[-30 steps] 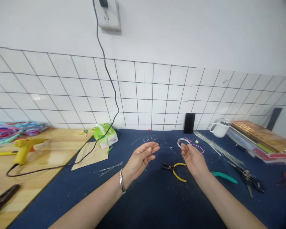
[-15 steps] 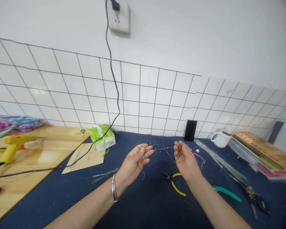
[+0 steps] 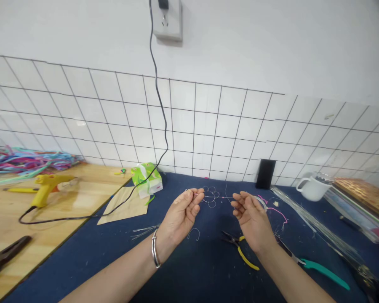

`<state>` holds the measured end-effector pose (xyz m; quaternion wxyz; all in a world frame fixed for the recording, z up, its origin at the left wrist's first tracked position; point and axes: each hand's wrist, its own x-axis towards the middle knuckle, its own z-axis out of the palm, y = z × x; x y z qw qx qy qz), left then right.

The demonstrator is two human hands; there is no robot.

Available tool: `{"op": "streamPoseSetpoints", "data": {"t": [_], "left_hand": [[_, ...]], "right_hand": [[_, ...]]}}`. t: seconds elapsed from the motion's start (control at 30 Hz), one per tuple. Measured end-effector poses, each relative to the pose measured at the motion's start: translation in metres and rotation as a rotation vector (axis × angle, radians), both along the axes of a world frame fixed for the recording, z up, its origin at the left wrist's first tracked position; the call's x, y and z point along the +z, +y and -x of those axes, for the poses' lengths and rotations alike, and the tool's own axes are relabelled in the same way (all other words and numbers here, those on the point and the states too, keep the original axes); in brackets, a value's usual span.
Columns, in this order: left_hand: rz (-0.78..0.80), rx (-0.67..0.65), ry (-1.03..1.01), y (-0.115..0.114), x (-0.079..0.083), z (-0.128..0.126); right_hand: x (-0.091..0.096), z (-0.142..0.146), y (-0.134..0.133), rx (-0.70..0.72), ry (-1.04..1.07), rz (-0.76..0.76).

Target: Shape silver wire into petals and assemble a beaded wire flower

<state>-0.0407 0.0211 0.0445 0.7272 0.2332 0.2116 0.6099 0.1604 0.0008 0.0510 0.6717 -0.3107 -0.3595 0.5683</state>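
A thin wire (image 3: 219,197) with a small pink spot on it stretches level between my two hands. My left hand (image 3: 185,214), with a silver bangle on the wrist, pinches its left end between thumb and fingers. At its right end are the curled fingers of my right hand (image 3: 252,219), closed on it. Just behind the wire, a flower-shaped wire outline (image 3: 212,204) with rounded loops lies on the dark blue cloth (image 3: 189,273). Pliers with yellow handles (image 3: 248,259) rest open below my right hand. A short hooked wire (image 3: 194,230) lies beside my left hand.
Teal-handled pliers (image 3: 326,271) lie partly behind my right forearm. Further right are a bundle of wires (image 3: 306,223) and a white mug (image 3: 312,188). On the left wooden board (image 3: 91,185) sit a yellow glue gun (image 3: 46,191) and dark pliers (image 3: 9,254). A cord (image 3: 159,101) hangs by the wall.
The view has swung a little left, so things appear further right. Both hands still keep the wire between them; the fingers of the right hand have shifted slightly.
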Motion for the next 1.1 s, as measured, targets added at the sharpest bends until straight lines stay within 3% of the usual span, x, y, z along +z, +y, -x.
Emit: {"op": "streamPoseSetpoints", "data": {"t": [0.47,0.83,1.1], "left_hand": [[-0.005,0.01,0.111,0.005,-0.018,-0.001],[0.131,-0.031,0.152,0.001,-0.055,-0.011],[0.163,0.009,0.062,0.004,-0.046,-0.01]], "right_hand": [[-0.014,-0.001,0.002,-0.031,-0.031,0.079],[-0.045,-0.004,0.014,-0.028,0.202,0.225],[-0.044,-0.003,0.017,-0.032,0.251,0.245]]}}
